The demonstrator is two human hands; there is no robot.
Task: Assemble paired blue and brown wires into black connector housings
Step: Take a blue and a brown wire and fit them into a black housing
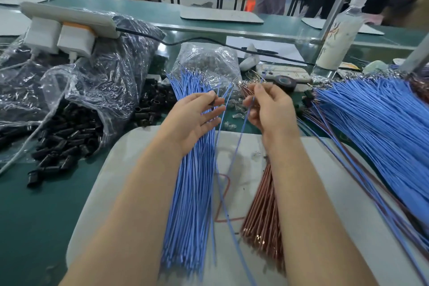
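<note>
- At the bench's left edge, a crumpled clear plastic bag [76, 90] lies open, and loose black plastic connector housings [67, 137] spill from it across the green bench top [34, 216].
- Behind the bag, towards the far edge, sits a white power strip [69, 16] with chunky plugs in it.
- A pale grey mat [109, 193] covers the near middle of the bench. A thick bundle of blue wires [192, 193] lies along it, fanning out at the far end.
- The left hand [195, 118] hovers over that fan. Thumb and forefinger pinch one small black housing [212, 102], and the other fingers are straight and spread.
- The right hand [269, 109] is just beside it, fingers curled, pinching a single blue wire [240, 137] near its tip. The rest of the wire trails back over the mat.
- A bundle of brown wires [262, 216] lies on the mat, partly under the right forearm.
- Along the bench's right edge spreads a much larger sheaf of blue wires [371, 127], and a white bottle [336, 39] stands behind it.
</note>
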